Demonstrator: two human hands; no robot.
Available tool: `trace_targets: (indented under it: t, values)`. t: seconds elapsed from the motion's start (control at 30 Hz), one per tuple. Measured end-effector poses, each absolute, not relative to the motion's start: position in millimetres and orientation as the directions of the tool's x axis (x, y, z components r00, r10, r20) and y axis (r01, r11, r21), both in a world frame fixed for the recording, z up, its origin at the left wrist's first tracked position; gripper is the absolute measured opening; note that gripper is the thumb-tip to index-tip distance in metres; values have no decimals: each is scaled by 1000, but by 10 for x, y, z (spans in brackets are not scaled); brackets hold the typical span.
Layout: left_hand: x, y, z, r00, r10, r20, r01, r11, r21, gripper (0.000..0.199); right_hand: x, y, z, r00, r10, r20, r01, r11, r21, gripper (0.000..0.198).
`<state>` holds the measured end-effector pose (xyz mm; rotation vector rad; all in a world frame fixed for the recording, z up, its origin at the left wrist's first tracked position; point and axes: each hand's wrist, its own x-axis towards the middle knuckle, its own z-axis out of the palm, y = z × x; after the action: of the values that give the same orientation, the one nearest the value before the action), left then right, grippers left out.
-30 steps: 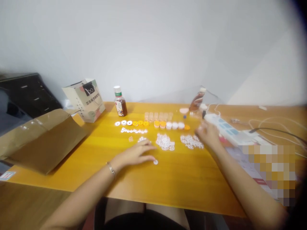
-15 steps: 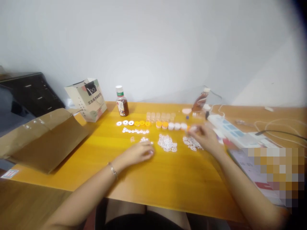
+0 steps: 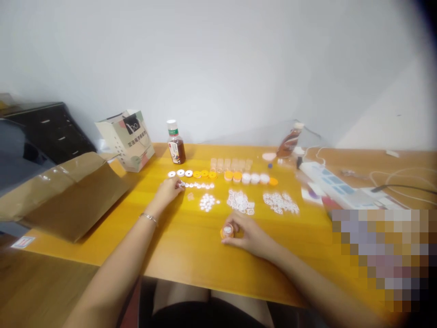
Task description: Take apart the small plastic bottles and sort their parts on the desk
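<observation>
My right hand (image 3: pixel 246 232) grips a round orange cap (image 3: pixel 226 231) between thumb and fingers, low over the middle of the table. A whitish piece shows in the cap's centre. At the left end of a row of small white pieces (image 3: pixel 200 186), my left hand (image 3: pixel 170 189) is pinched on one of them, partly hidden by the fingers. Behind that row lie flat white rings (image 3: pixel 180 173) and yellow rings (image 3: pixel 204 174). To their right stand orange caps (image 3: pixel 233 176), white caps (image 3: pixel 255 178) and one lower orange disc (image 3: pixel 273 181).
Piles of white discs (image 3: pixel 207 202), white flat cut-outs (image 3: pixel 239 201) and more cut-outs (image 3: pixel 280 202) lie mid-table. Clear small containers (image 3: pixel 231 165) line up behind. A sauce bottle (image 3: pixel 176 148), a paper bag (image 3: pixel 128 141), a cardboard box (image 3: pixel 68 196), another bottle (image 3: pixel 289 142) and a power strip (image 3: pixel 327 182) stand around.
My right hand has moved left and nearer from the right end of the cap row, carrying the orange cap. My left hand has moved from the disc pile leftward to the small white pieces.
</observation>
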<state>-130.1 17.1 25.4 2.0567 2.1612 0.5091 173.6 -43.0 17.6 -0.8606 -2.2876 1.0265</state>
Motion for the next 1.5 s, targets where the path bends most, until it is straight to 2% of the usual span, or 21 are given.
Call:
trace_targets:
  t: [0.07, 0.13, 0.2, 0.23, 0.27, 0.33, 0.47, 0.6, 0.67, 0.8, 0.9, 1.0, 1.07, 1.17, 1.27, 1.33, 1.37, 1.5]
  values:
    - [-1185, 80, 325, -77, 979, 191, 954, 17, 299, 22, 1735, -430, 135, -654, 735, 177, 367, 514, -775, 24]
    - [-997, -73, 402, 14, 965, 262, 962, -84, 260, 23, 1727, -436, 85, -626, 762, 166, 397, 494, -773, 24]
    - [-763, -263, 444, 306, 929, 207, 889, -357, 288, 20, 1715, -446, 36, -602, 785, 147, 422, 469, -776, 24]
    - [-644, -358, 445, 465, 874, 141, 800, -483, 356, 19, 1708, -451, 15, -591, 794, 142, 431, 459, -777, 24]
    - [-532, -444, 430, 586, 807, 74, 713, -557, 426, 24, 1702, -457, 0, -581, 802, 139, 439, 452, -777, 25]
    - [-344, -573, 368, 666, 746, 22, 648, -593, 477, 33, 1693, -464, -17, -569, 811, 136, 443, 441, -780, 26]
    - [-142, -642, 201, 574, 816, 70, 674, -520, 525, 40, 1686, -470, -31, -554, 824, 118, 440, 411, -798, 27]
    - [-94, -612, 82, 507, 851, 134, 692, -495, 525, 27, 1673, -482, -35, -517, 846, 133, 469, 410, -782, 32]
    - [-89, -604, 50, 496, 856, 147, 691, -491, 530, 24, 1659, -495, -9, -487, 859, 157, 554, 442, -706, 35]
    - [-77, -597, 36, 503, 849, 163, 643, -494, 585, 23, 1629, -506, 71, -500, 844, 195, 736, 533, -417, 33]
    - [-62, -587, 40, 518, 839, 167, 583, -489, 649, 22, 1622, -483, 103, -562, 804, 194, 749, 594, -293, 28]
    - [-62, -573, 35, 518, 839, 165, 541, -471, 697, 23, 1638, -444, 134, -651, 736, 187, 699, 677, -231, 23]
    - [-75, -560, 32, 527, 836, 150, 526, -460, 715, 23, 1665, -425, 175, -721, 666, 189, 626, 744, -232, 17]
    - [-105, -539, 46, 540, 834, 112, 540, -446, 714, 24, 1714, -421, 253, -777, 596, 204, 524, 792, -314, 10]
    - [-122, -524, 77, 556, 828, 68, 548, -427, 719, 25, 1740, -452, 303, -717, 665, 212, 551, 726, -412, 20]
    - [-120, -521, 100, 552, 833, 47, 560, -412, 719, 23, 1734, -484, 318, -690, 691, 216, 561, 699, -443, 17]
    - [-116, -521, 111, 551, 833, 42, 565, -410, 716, 22, 1726, -500, 325, -701, 677, 223, 542, 709, -451, 14]
    - [-100, -524, 149, 594, 803, 52, 524, -435, 732, 27, 1705, -537, 368, -728, 639, 249, 474, 731, -490, 22]
